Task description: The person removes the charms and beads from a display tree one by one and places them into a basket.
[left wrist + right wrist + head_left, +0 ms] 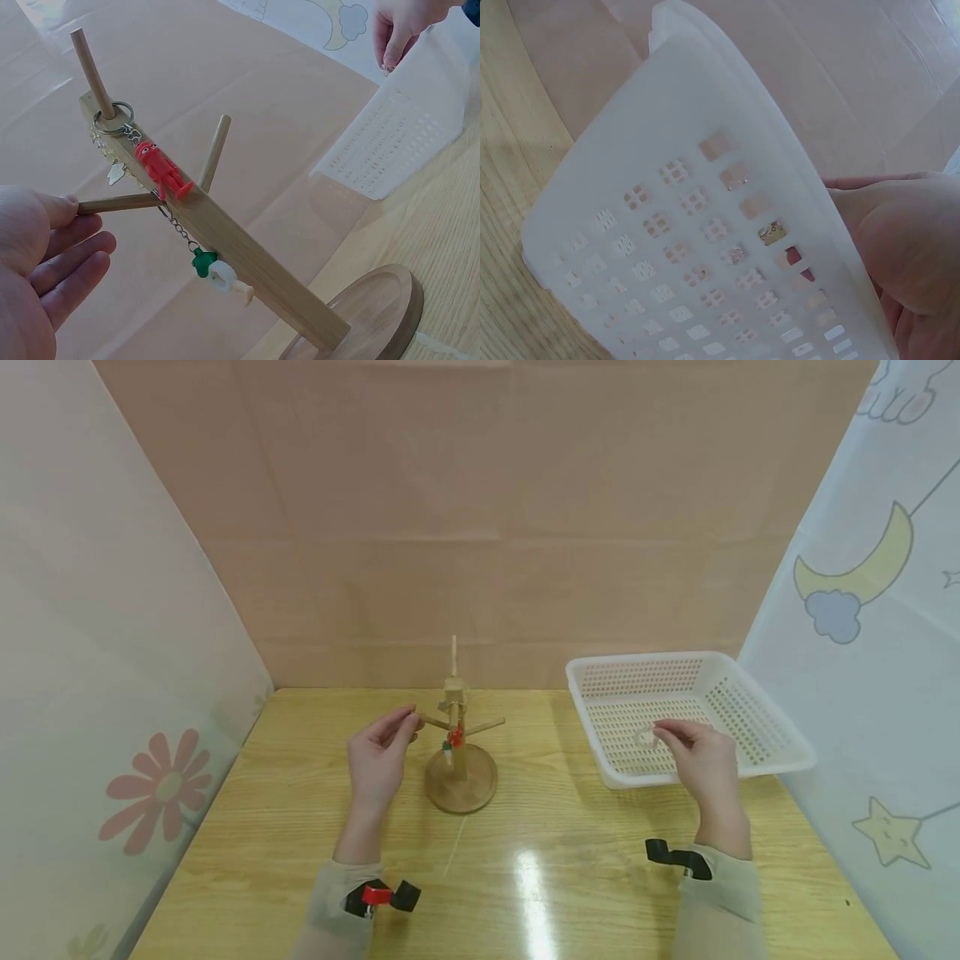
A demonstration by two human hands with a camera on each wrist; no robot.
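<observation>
Three pieces already hang on your pegged wooden stand (251,259), a red figure keychain (160,169), a green-and-white keychain (204,263) and a beaded strand (115,172), so you look well along! Your left hand (377,762) pinches a slim wooden peg (120,203) by its tip; your right hand (707,762) pinches a pale translucent loop (643,737) at the white perforated basket (645,781), apparently left to hang.

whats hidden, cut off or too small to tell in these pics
Right wrist view: most fingers of the right grip, behind the wall of the white perforated plastic basket.
Head view: details of the pinched pale translucent loop, too small and faint.
Head view: part of the basket's floor, behind that grip.
Left wrist view: part of the round wooden base, past the bottom edge; part of the left grip, past the left edge.
</observation>
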